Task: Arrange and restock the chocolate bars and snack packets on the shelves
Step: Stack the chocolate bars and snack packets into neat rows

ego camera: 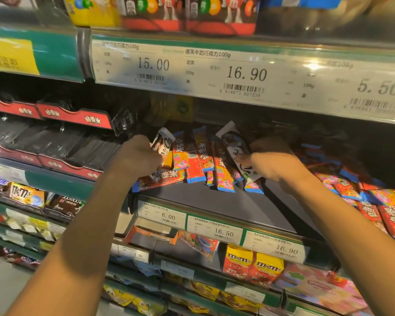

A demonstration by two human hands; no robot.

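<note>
Both my arms reach into the middle shelf. My left hand grips a white and brown chocolate bar at its lower end, holding it upright. My right hand holds another white and brown bar, which slants up to the left. Between the two hands several red and orange bars with blue ends lie jumbled on the shelf, some standing, some flat. More of these red bars lie loose at the right.
Price label strips run along the shelf edges. Red display trays with dark bars fill the left. M&M's boxes stand above and yellow ones below. The shelf floor in front of the bars is bare dark metal.
</note>
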